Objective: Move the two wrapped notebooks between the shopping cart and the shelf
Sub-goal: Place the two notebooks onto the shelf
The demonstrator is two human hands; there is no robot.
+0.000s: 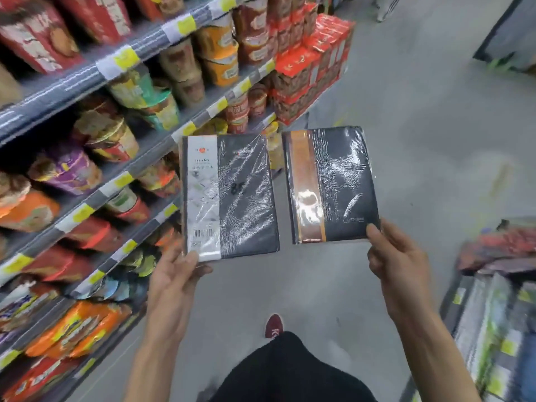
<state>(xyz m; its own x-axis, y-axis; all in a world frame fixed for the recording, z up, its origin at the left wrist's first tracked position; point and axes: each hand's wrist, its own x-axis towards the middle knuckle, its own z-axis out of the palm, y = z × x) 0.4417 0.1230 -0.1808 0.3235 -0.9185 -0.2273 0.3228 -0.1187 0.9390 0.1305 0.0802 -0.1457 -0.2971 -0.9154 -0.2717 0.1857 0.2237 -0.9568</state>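
White-banded notebook (229, 195) held upright above aisle floor (319, 285), lower-left corner pinched in left hand (174, 282). Copper-banded notebook (330, 184) just beside it, lower-right corner pinched in right hand (400, 268). Fingers (193, 260) grasping both covers, thumbs in front. Shelf (95, 195) at left.

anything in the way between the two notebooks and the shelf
Nothing lies between the left notebook, the right notebook and the shelf; its tiers, though, are full of noodle cups.
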